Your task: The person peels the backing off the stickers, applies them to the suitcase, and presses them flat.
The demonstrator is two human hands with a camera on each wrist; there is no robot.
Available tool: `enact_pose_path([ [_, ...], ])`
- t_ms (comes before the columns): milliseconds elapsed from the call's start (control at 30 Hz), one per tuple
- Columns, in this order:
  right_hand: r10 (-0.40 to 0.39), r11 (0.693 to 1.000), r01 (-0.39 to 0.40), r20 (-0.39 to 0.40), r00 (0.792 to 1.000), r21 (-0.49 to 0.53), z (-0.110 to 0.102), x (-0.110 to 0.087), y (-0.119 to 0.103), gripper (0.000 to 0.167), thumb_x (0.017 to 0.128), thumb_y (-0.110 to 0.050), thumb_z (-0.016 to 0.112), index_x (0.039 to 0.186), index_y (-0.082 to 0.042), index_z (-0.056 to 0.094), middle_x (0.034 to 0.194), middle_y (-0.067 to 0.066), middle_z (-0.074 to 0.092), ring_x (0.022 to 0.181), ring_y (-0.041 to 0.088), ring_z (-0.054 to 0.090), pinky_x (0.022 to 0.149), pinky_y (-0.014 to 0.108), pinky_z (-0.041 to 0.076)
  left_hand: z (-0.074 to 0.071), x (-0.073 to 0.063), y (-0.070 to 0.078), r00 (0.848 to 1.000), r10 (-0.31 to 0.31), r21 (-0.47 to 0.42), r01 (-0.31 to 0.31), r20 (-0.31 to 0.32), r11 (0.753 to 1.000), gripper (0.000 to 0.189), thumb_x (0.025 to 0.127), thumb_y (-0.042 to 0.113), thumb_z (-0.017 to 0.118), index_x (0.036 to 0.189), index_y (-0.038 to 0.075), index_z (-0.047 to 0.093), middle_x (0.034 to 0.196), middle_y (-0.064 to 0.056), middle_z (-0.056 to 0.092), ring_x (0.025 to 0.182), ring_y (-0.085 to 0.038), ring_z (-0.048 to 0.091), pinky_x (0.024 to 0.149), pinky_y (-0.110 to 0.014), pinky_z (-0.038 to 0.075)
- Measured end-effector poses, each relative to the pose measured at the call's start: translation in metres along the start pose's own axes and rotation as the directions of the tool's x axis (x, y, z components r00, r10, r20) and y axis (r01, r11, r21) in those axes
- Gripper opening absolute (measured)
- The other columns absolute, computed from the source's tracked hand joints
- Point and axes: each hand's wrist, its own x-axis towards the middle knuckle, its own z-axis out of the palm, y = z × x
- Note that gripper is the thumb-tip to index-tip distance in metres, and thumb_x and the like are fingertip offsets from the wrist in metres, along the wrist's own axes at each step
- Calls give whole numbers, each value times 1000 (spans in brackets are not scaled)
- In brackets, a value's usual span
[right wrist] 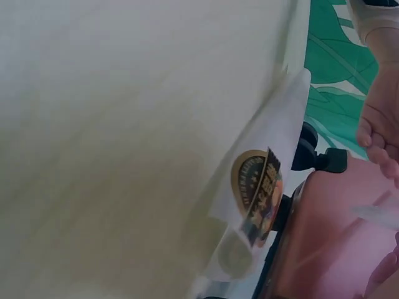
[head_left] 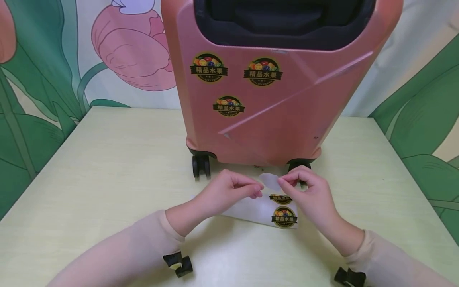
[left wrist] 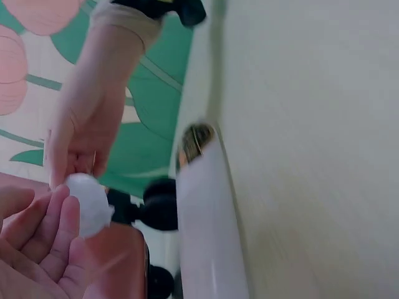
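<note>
A round sticker (head_left: 269, 181), its pale back showing, is held up between the two hands. My right hand (head_left: 311, 191) pinches its right edge between thumb and fingers. At the left edge, my left hand (head_left: 224, 193) has its thumb and fingertips together on the rim. The left wrist view shows the pale sticker (left wrist: 90, 205) beside the left fingers (left wrist: 53, 240). Beneath the hands lies a white sticker sheet (head_left: 247, 211), with two fruit-label stickers (head_left: 284, 217) at its right end. Ahead stands a pink suitcase (head_left: 272, 115) bearing three matching round stickers (head_left: 208, 67).
The suitcase rests on black wheels (head_left: 201, 166) on a pale table (head_left: 125, 167). Its dark handle recess (head_left: 287, 24) faces me. Behind hangs a curtain (head_left: 39, 75) printed with leaves and flowers. Black straps with small mounts (head_left: 178, 264) circle both sleeves.
</note>
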Motion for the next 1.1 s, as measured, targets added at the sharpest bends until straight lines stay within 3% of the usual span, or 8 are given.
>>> enact_pose_path([
  [167, -122, 992, 122, -9, 992, -32, 6, 0, -5, 15, 74, 4, 75, 76, -10, 70, 79, -2, 60, 71, 12, 51, 62, 18, 43, 6, -1, 4, 999, -53, -108, 51, -10, 993, 25, 93, 19, 57, 108, 3, 70, 94, -5, 71, 87, -11, 66, 89, -34, 46],
  [333, -240, 969, 239, -9, 971, -63, 10, 0, -5, 18, 71, 6, 77, 77, -9, 71, 78, -3, 59, 71, 12, 51, 63, 17, 42, 8, -1, 5, 997, -76, -125, 72, -24, 990, 27, 94, 21, 57, 111, 4, 69, 96, -5, 71, 89, -11, 66, 80, -33, 49],
  [500, -322, 940, 321, 9, 947, -111, 13, 1, -6, 15, 70, 4, 78, 77, -9, 71, 76, -5, 60, 72, 11, 50, 65, 19, 41, 9, 0, 4, 995, -92, -117, 86, -39, 989, 27, 93, 23, 57, 111, 7, 69, 95, -5, 71, 90, -9, 66, 79, -38, 49],
  [733, -424, 891, 420, 12, 905, -173, 15, 2, -4, 20, 65, 4, 81, 78, -8, 73, 75, -5, 61, 72, 13, 49, 65, 21, 34, 11, 3, 1, 993, -98, -157, 86, -70, 984, 26, 92, 19, 59, 111, 4, 69, 93, -9, 71, 92, -11, 65, 76, -29, 50],
  [833, -462, 870, 457, 20, 887, -187, 16, 3, -2, 10, 74, -14, 79, 79, -8, 74, 76, -4, 63, 72, 14, 49, 66, 22, 33, 12, 3, 0, 990, -107, -165, 91, -91, 982, 26, 92, 19, 60, 109, 3, 69, 92, -9, 71, 92, -12, 65, 76, -29, 50],
  [967, -514, 834, 509, 36, 857, -215, 17, 3, 0, 38, 85, -41, 62, 81, -5, 75, 79, -2, 64, 73, 16, 49, 67, 24, 35, 13, 4, -4, 983, -132, -192, 107, -124, 976, 25, 90, 20, 62, 107, 3, 70, 90, -8, 71, 90, -13, 66, 77, -31, 50],
  [1100, -544, 805, 544, 70, 836, -238, 18, 3, 0, 45, 89, -43, 55, 85, -3, 75, 82, -1, 64, 75, 18, 50, 67, 24, 37, 12, 6, -8, 975, -156, -215, 120, -158, 969, 23, 88, 20, 65, 102, 4, 72, 88, -7, 71, 87, -14, 67, 79, -38, 51],
])
